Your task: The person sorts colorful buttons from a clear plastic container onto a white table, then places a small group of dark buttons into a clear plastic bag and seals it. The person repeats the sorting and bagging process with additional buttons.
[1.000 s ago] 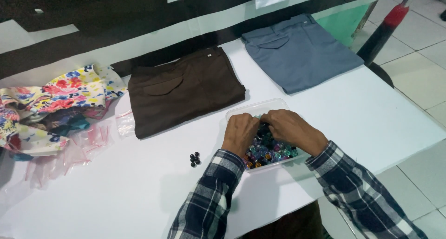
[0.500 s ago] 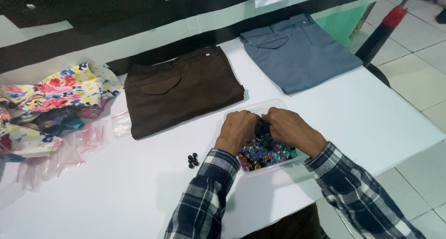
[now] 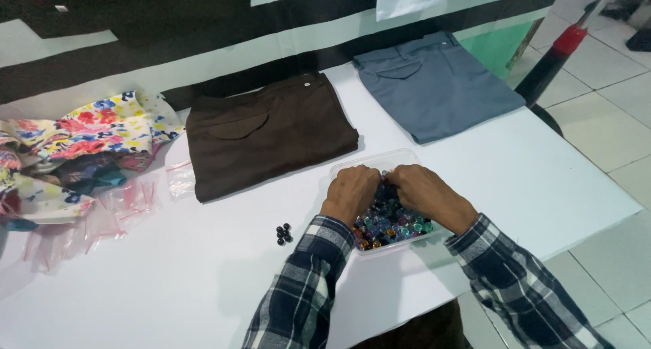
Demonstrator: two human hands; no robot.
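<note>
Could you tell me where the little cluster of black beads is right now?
The black beads lie on the white table, left of the left hand, below the brown trousers.

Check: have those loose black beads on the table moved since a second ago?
No. The black beads sit in the same spot, left of the clear tray and below the brown trousers; only the camera shifted.

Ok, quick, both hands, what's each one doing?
Left hand: curled into the tray of beads, grip hidden.
Right hand: same, in the beads, grip hidden.
</note>
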